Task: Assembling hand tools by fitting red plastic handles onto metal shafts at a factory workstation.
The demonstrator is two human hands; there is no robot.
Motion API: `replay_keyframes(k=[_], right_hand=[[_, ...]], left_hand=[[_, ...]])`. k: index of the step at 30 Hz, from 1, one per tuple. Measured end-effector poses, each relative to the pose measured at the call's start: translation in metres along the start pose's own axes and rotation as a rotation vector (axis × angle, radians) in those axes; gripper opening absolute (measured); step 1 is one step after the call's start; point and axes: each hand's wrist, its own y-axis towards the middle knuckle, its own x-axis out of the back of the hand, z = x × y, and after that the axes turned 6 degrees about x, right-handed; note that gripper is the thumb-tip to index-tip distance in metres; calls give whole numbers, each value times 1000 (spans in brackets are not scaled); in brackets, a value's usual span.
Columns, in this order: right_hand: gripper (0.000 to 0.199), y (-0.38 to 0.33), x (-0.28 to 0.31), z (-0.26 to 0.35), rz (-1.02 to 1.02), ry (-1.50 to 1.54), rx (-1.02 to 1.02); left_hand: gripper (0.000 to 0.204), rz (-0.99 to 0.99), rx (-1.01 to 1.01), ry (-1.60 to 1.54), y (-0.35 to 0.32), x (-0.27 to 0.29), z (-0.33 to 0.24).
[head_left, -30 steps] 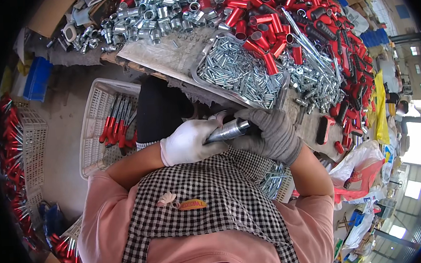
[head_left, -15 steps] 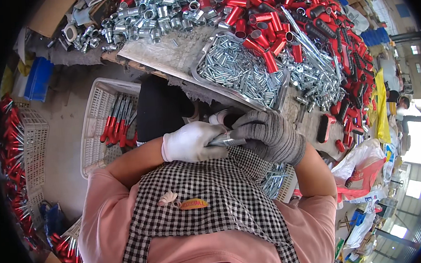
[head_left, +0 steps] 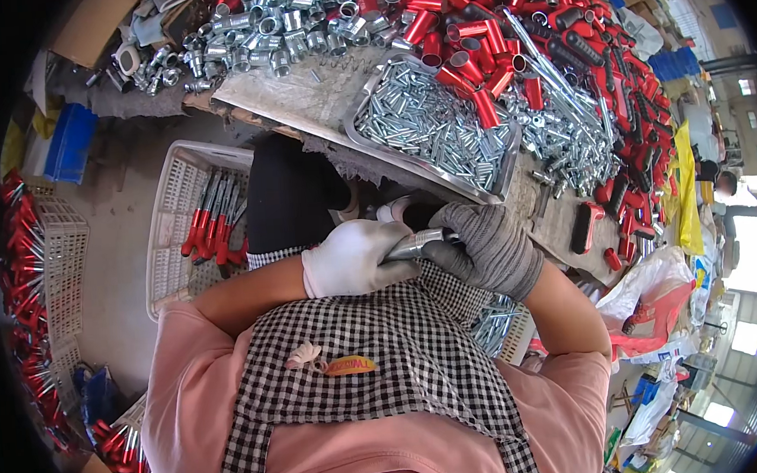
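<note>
Low in front of my body, a silver metal sleeve (head_left: 414, 245) lies roughly level between my two gloved hands. Its left end is wrapped by my left hand (head_left: 354, 258), in a white glove with greyed fingertips. At the other end is my right hand (head_left: 492, 249), in a grey knit glove, thumb and fingers closed around the sleeve's end. Something small and dark shows at that end, too hidden to name. Just beyond my hands, a metal tray (head_left: 507, 187) of small silver pins stands on the workbench (head_left: 288, 101).
Silver threaded sleeves (head_left: 296, 44) and red tubes (head_left: 485, 108) are heaped across the bench. Long metal rods (head_left: 549, 48) lie among black grips. At left stands a white plastic crate (head_left: 160, 237) with red-handled tools; another crate (head_left: 61, 282) is further left. A red-and-white bag (head_left: 651, 306) sits at right.
My right fingers have shifted back and turned, exposing more of the sleeve's right end. The sleeve has tilted slightly, and my left hand has moved a little to the right.
</note>
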Motion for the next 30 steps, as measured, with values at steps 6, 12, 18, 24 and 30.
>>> replay_keyframes(k=[6, 12, 18, 24, 30], right_hand=[[33, -2, -2, 4, -75, 100, -7], [25, -7, 32, -1, -188, 156, 190], [34, -2, 21, 8, -148, 102, 167], [30, 1, 3, 2, -67, 76, 110], [45, 0, -19, -8, -12, 76, -23]], left_hand=[[36, 4, 13, 20, 0, 1, 1], [28, 100, 23, -91, 1, 17, -3], [27, 124, 54, -78, 3, 15, -4], [28, 59, -30, -75, -1, 6, 3], [28, 70, 1, -44, 1, 5, -1]])
